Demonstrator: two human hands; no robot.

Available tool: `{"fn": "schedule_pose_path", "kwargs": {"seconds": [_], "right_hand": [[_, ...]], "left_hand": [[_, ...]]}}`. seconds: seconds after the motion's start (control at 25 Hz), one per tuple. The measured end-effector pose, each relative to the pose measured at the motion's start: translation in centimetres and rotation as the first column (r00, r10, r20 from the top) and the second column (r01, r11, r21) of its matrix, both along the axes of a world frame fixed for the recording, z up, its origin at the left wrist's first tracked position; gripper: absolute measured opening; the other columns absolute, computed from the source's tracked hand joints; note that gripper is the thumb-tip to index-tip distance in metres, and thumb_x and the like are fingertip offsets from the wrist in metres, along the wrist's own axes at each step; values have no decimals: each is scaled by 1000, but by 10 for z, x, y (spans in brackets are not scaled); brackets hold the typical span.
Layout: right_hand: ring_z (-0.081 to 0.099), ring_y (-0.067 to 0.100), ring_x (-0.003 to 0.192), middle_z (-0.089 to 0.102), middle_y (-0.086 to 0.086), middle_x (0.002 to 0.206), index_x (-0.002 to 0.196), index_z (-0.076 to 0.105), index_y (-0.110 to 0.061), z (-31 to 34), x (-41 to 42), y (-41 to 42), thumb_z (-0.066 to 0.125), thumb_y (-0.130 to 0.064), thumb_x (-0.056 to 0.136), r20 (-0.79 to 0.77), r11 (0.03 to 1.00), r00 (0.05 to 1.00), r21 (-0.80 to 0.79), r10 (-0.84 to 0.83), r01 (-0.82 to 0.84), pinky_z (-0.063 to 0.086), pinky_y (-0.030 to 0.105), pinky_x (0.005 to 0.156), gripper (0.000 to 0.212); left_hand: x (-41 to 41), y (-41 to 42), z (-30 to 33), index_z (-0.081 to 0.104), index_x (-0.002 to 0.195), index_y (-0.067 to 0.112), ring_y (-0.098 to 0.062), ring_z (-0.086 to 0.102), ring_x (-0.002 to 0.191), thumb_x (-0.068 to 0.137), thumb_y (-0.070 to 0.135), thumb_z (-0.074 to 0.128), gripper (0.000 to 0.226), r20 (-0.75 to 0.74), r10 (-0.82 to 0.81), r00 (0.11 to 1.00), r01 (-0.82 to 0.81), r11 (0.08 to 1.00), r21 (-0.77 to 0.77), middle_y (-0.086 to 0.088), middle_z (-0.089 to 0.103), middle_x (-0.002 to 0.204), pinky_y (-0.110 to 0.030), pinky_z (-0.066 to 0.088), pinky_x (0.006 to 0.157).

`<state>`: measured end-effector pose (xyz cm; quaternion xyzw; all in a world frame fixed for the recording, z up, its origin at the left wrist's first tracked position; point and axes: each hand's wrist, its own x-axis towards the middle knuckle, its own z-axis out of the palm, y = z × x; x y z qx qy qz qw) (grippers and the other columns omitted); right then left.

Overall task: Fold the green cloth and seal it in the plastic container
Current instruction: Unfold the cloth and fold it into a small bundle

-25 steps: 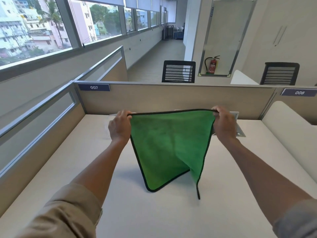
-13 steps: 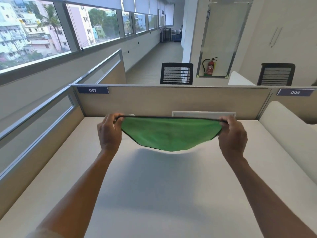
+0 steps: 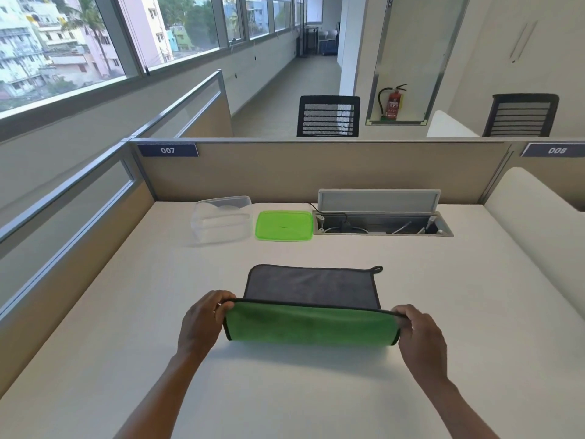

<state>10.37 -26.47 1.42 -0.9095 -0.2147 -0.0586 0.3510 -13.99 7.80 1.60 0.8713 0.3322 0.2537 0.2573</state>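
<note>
The green cloth (image 3: pixel 311 326), grey on its other face and edged in black, lies partly on the white desk (image 3: pixel 411 312). Its far grey half rests flat; its near edge is lifted and curled over, green side facing me. My left hand (image 3: pixel 202 321) pinches the near left corner and my right hand (image 3: pixel 418 331) pinches the near right corner. Beyond the cloth, at the back of the desk, stands the clear plastic container (image 3: pixel 221 220), open and empty. Its green lid (image 3: pixel 284 225) lies flat just to its right.
An open cable hatch (image 3: pixel 383 221) with wires is set into the desk at the back right, its flap raised. Beige partition walls (image 3: pixel 285 169) close off the back and left sides. A white rounded divider (image 3: pixel 538 229) borders the right.
The cloth came down from hanging in the air onto the desk, closer to me. Its far half now lies flat, grey side up. The container and lid have come into sight behind it.
</note>
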Motion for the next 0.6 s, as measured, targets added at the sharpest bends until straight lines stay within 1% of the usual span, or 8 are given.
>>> {"fn": "schedule_pose_path", "kwargs": {"seconds": [0.08, 0.2, 0.28, 0.4, 0.48, 0.6], "right_hand": [[52, 6, 72, 57, -17, 69, 88, 58, -38, 1, 9, 5, 57, -14, 88, -34, 999, 999, 31, -15, 16, 36, 24, 53, 24], [57, 18, 73, 64, -15, 73, 87, 56, -35, 4, 27, 20, 60, -18, 89, -76, 998, 997, 55, -26, 30, 40, 30, 57, 18], [59, 22, 72, 67, -12, 75, 87, 55, -32, 6, 41, 33, 62, -18, 88, -102, 996, 994, 73, -34, 42, 42, 31, 59, 16], [59, 22, 72, 67, -11, 76, 87, 56, -30, 6, 68, 47, 63, -22, 87, -159, 994, 985, 68, -68, 80, 43, 31, 62, 11], [60, 21, 74, 66, -12, 75, 85, 58, -30, 3, 83, 55, 65, -25, 85, -199, 993, 976, 61, -84, 98, 44, 31, 63, 8], [61, 20, 76, 66, -11, 75, 82, 61, -29, -7, 105, 71, 67, -27, 82, -264, 992, 958, 34, -109, 122, 45, 31, 64, 6]], "left_hand": [[8, 5, 2, 67, 94, 31, -6, 63, 78, 88, 7, 66, 25, -2, -17, 1000, 17, 1000, -8, 20, 67, 92, -31, 51, 71], [25, 20, 5, 70, 100, 21, -14, 63, 82, 88, -1, 63, 26, 17, -39, 999, 39, 999, -2, 8, 70, 97, -31, 50, 76], [40, 35, 6, 71, 101, 16, -17, 63, 85, 87, -3, 62, 25, 16, -44, 999, 44, 999, 12, 3, 70, 97, -30, 48, 77], [72, 53, 1, 72, 99, 15, -18, 62, 86, 87, -1, 62, 23, -43, -57, 997, 57, 998, -1, 0, 71, 95, -30, 45, 77], [88, 60, -5, 73, 98, 17, -17, 60, 85, 87, 2, 60, 22, -92, -50, 994, 46, 998, -50, 0, 71, 94, -31, 44, 76], [109, 73, -17, 73, 97, 18, -20, 61, 87, 87, 4, 59, 22, -159, -19, 987, -2, 991, -131, -1, 71, 93, -32, 46, 77]]}}
